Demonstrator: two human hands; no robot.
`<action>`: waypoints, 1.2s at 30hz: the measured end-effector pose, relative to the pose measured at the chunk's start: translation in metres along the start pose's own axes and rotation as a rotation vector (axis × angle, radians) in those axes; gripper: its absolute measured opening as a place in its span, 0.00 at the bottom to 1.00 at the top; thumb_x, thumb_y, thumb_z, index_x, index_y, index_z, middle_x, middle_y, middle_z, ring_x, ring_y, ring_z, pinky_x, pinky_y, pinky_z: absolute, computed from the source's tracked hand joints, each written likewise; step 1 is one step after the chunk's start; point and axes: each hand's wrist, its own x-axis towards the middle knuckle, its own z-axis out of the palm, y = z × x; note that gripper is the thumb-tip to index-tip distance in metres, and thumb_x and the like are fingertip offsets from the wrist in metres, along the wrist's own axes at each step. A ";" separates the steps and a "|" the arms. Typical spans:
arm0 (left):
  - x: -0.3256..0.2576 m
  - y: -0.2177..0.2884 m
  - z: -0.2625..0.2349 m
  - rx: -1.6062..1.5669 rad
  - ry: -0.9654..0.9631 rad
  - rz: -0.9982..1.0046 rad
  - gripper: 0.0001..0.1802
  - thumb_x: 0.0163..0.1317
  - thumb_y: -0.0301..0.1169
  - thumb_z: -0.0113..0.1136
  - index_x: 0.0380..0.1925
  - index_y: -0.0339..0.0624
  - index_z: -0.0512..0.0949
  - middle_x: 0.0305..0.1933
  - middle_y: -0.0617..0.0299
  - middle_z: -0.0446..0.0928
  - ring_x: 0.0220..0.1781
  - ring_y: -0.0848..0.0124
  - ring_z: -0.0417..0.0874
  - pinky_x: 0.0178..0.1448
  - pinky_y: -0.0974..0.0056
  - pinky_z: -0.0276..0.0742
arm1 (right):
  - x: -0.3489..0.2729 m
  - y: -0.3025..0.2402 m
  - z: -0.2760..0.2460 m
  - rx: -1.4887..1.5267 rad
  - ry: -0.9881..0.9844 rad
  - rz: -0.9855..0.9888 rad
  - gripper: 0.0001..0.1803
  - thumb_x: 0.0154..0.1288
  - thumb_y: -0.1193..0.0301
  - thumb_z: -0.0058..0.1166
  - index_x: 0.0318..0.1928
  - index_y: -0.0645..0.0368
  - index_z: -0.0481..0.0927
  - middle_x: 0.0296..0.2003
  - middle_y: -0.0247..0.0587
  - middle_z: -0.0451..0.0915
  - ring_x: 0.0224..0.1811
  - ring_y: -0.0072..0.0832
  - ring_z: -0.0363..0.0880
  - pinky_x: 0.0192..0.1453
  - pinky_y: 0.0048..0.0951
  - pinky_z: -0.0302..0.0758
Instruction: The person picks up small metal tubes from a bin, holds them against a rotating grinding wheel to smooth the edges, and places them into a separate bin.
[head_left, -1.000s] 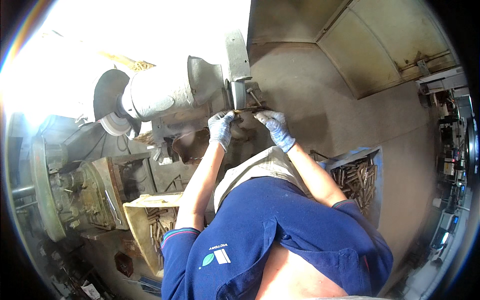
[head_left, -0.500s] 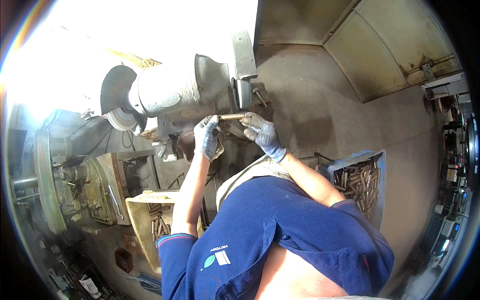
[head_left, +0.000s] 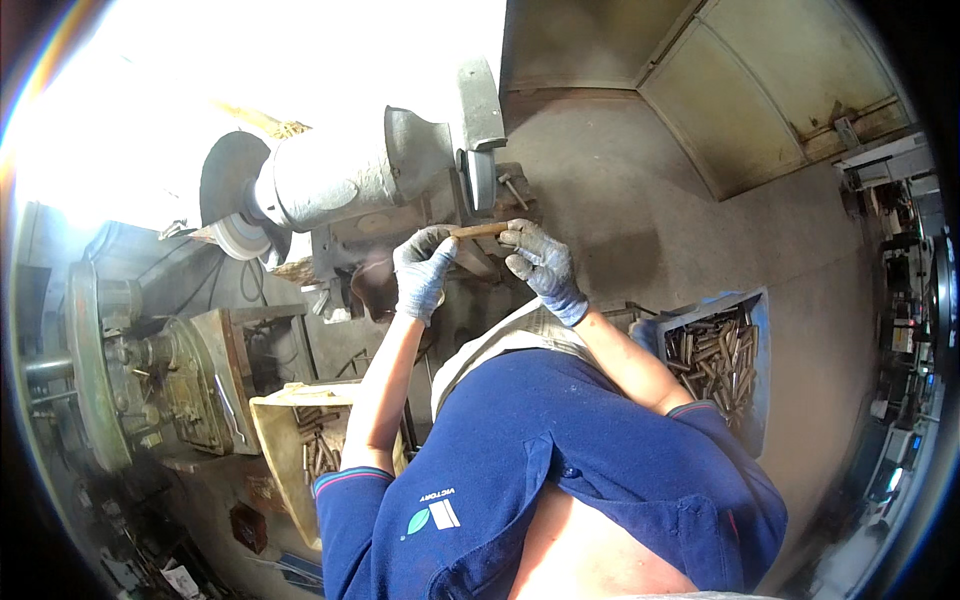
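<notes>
A short brownish metal rod (head_left: 479,230) lies level between my two gloved hands. My left hand (head_left: 424,268), in a grey-blue work glove, pinches its left end. The right end is gripped by the fingertips of my right hand (head_left: 546,265), gloved the same way. Just above the rod is the right wheel (head_left: 480,180) of a bench grinder (head_left: 335,175), with a gap between wheel and rod. The grinder's left end carries a second, white wheel (head_left: 240,237).
Similar rods fill a blue-edged bin (head_left: 765,375) at my right and a wooden box (head_left: 280,450) at my left. A hammer-like tool (head_left: 516,192) rests beside the right wheel. Greenish machinery (head_left: 180,380) stands at far left, metal panels (head_left: 780,80) at far right.
Both hands have shifted slightly right, carrying the rod, which now tilts a little up at its right end. My left hand has turned, with its fingers bent more around the rod's end.
</notes>
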 end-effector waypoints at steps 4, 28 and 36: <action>0.003 -0.003 -0.004 0.048 -0.017 -0.051 0.07 0.56 0.23 0.62 0.36 0.34 0.81 0.30 0.64 0.81 0.31 0.80 0.78 0.38 0.74 0.73 | 0.005 0.003 -0.006 -0.366 -0.024 -0.296 0.21 0.50 0.66 0.67 0.44 0.63 0.81 0.48 0.52 0.78 0.55 0.39 0.75 0.56 0.33 0.73; 0.037 -0.049 -0.009 -0.073 0.197 -0.151 0.03 0.58 0.23 0.58 0.30 0.37 0.80 0.28 0.62 0.80 0.27 0.74 0.78 0.34 0.70 0.74 | 0.031 0.023 0.010 -0.198 0.007 0.077 0.14 0.56 0.69 0.62 0.42 0.62 0.82 0.39 0.41 0.83 0.43 0.27 0.79 0.49 0.27 0.73; 0.046 -0.057 0.018 0.095 0.141 -0.165 0.03 0.57 0.24 0.61 0.28 0.36 0.81 0.25 0.65 0.79 0.25 0.78 0.75 0.32 0.72 0.71 | 0.032 0.038 -0.023 -0.328 0.096 0.188 0.15 0.55 0.63 0.62 0.37 0.62 0.84 0.35 0.42 0.83 0.41 0.27 0.79 0.45 0.29 0.74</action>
